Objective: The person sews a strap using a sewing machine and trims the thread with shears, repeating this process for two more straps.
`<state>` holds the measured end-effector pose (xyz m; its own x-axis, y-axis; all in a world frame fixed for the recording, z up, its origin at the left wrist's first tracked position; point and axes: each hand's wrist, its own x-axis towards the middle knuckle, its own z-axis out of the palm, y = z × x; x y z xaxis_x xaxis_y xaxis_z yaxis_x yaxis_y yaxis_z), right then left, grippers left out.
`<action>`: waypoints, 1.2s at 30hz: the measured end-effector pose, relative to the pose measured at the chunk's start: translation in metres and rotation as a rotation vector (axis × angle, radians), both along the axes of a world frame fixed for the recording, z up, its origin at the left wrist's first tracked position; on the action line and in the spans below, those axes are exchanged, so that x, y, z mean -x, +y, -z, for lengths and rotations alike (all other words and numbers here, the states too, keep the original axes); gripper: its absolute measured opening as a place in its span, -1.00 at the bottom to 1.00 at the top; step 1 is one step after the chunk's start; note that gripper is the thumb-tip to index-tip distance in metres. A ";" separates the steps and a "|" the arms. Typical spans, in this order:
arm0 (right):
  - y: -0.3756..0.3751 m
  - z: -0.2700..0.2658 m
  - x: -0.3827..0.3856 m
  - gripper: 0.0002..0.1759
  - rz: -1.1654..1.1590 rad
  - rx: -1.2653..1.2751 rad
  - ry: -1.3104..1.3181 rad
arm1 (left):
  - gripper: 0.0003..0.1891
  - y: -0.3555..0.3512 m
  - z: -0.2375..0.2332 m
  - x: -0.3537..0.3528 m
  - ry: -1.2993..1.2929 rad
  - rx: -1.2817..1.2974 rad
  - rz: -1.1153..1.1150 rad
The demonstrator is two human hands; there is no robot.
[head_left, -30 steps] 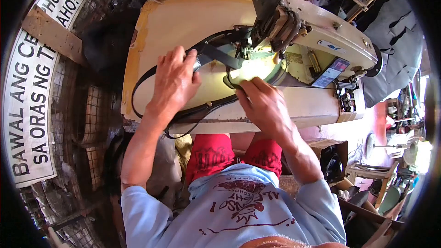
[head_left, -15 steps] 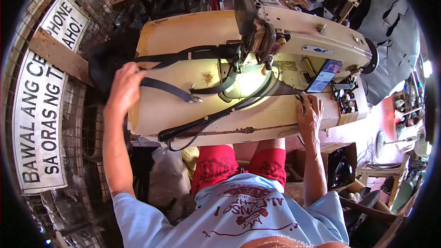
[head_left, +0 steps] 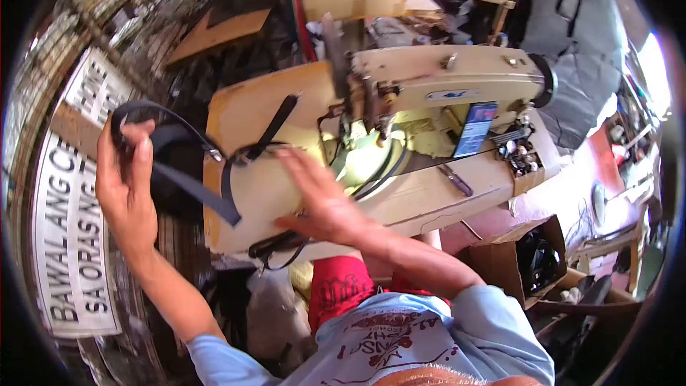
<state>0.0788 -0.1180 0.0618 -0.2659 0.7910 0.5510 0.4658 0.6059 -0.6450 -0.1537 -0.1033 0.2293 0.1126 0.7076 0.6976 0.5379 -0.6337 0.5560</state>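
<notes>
My left hand (head_left: 128, 182) is raised past the left end of the sewing machine table, its fingers closed around a black strap (head_left: 184, 123). The strap loops over the hand and has a small metal fitting; one loose end (head_left: 211, 200) hangs toward the table's left edge. My right hand (head_left: 318, 200), blurred by motion, reaches across the table with thumb and fingers apart. Beneath and beside it lie more dark straps (head_left: 275, 244). The sewing machine (head_left: 450, 78) stands behind, its lamp lighting the needle area. Thread snips (head_left: 456, 180) rest on the tabletop.
A phone (head_left: 475, 129) leans against the machine. Beside it sits a small box of metal parts (head_left: 525, 161) at the table's right end. A cardboard box (head_left: 500, 261) stands below right. Wire mesh and a lettered sign (head_left: 71, 243) border the left side.
My right hand has left the thread snips on the table and swung left toward the straps. My left hand has moved farther left, lifting the strap off the table. The view has shifted.
</notes>
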 end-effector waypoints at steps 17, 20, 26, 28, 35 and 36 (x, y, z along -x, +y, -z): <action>0.076 0.011 0.090 -0.80 -0.125 0.089 0.413 | -0.56 -0.039 -0.032 0.098 -0.502 -0.230 -0.261; 0.043 -0.077 0.054 -0.87 -0.354 0.200 0.704 | -0.57 -0.044 -0.030 0.095 -0.452 -0.291 -0.352; -0.072 -0.150 -0.040 -0.79 -0.770 0.609 0.969 | -0.52 -0.064 0.014 0.002 -0.695 -0.114 -0.139; -0.096 -0.112 -0.071 -0.56 -0.690 0.517 0.879 | -0.45 -0.073 0.039 -0.023 -0.381 -0.016 0.203; -0.222 0.003 -0.160 0.02 -0.085 0.610 0.787 | -0.50 -0.123 0.125 -0.211 0.321 0.248 0.844; -0.231 0.025 -0.168 0.00 0.090 0.281 0.438 | -0.51 -0.131 0.142 -0.235 0.333 0.282 0.938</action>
